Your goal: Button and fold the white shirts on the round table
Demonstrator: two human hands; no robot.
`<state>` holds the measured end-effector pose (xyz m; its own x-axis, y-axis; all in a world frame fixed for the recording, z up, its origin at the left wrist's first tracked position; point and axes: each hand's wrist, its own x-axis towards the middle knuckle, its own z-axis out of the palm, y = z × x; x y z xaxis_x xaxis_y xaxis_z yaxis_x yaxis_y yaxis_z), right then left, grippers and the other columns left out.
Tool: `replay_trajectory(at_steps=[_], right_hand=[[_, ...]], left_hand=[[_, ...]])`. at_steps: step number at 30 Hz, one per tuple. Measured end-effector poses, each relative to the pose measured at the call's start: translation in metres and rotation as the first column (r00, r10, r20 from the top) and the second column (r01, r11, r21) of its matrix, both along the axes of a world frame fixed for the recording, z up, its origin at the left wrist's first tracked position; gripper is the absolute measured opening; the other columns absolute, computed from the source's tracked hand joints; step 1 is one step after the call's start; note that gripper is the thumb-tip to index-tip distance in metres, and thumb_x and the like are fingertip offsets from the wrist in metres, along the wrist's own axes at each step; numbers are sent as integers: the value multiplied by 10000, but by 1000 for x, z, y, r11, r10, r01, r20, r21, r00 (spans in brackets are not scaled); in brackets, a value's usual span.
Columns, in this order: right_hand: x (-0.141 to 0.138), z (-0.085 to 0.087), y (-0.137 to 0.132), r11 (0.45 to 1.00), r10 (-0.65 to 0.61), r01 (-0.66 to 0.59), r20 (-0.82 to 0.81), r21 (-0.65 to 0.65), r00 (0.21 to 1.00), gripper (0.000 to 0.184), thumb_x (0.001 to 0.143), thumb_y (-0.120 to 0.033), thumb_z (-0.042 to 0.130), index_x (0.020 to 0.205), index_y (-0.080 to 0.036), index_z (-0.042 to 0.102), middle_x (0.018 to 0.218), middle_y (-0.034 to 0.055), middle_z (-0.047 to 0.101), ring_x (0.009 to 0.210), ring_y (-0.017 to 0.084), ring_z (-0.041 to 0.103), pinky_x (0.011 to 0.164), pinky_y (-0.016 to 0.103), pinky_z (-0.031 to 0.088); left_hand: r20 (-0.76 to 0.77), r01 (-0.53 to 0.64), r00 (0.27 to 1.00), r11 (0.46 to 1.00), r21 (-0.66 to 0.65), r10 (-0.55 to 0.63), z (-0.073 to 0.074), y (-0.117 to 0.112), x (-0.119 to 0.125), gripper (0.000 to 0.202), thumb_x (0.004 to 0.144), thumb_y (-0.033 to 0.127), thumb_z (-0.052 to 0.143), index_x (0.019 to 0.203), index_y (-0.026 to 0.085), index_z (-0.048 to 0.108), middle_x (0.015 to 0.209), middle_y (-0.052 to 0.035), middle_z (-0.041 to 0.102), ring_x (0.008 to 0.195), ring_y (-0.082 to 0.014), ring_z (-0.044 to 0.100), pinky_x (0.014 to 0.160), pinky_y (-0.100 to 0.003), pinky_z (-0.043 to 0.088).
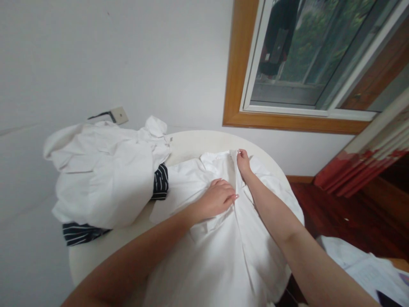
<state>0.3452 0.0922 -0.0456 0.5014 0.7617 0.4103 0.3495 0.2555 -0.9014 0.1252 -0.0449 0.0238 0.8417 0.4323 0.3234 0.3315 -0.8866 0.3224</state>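
Observation:
A white shirt (pixel 220 251) lies spread over a round cream table (pixel 194 143), its collar toward the far side. My left hand (pixel 219 198) rests on the shirt's front, fingers together and pressed against the raised edge of the placket. My right hand (pixel 243 162) is further up, pinching that same fabric edge near the collar.
A heap of white clothes (pixel 105 170) with a dark striped garment (pixel 159 181) under it sits on the table's left side against the wall. A wall socket (pixel 119 115) is behind it. A wood-framed window (pixel 306 64) is upper right; red wooden floor (pixel 345 217) and papers (pixel 367 266) lie to the right.

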Motion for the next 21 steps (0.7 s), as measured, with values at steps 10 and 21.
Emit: replay_trajectory(at_steps=[10, 21], right_hand=[[1, 2, 39, 999, 30, -31, -112, -8, 993, 295, 781, -384, 430, 994, -195, 504, 748, -23, 544, 672, 148, 484, 670, 264, 413], [-4, -1, 67, 991, 134, -135, -155, 6, 979, 238, 772, -306, 443, 980, -212, 509, 700, -49, 533, 606, 130, 478, 602, 240, 415]], left_hand=[[91, -30, 994, 944, -328, 63, -27, 26, -13, 220, 937, 314, 386, 933, 194, 569, 892, -31, 643, 837, -149, 581, 782, -250, 451], [38, -155, 986, 979, -132, 161, -36, 37, -15, 254, 927, 372, 425, 997, 213, 610, 942, -63, 684, 915, -200, 617, 845, -304, 452]])
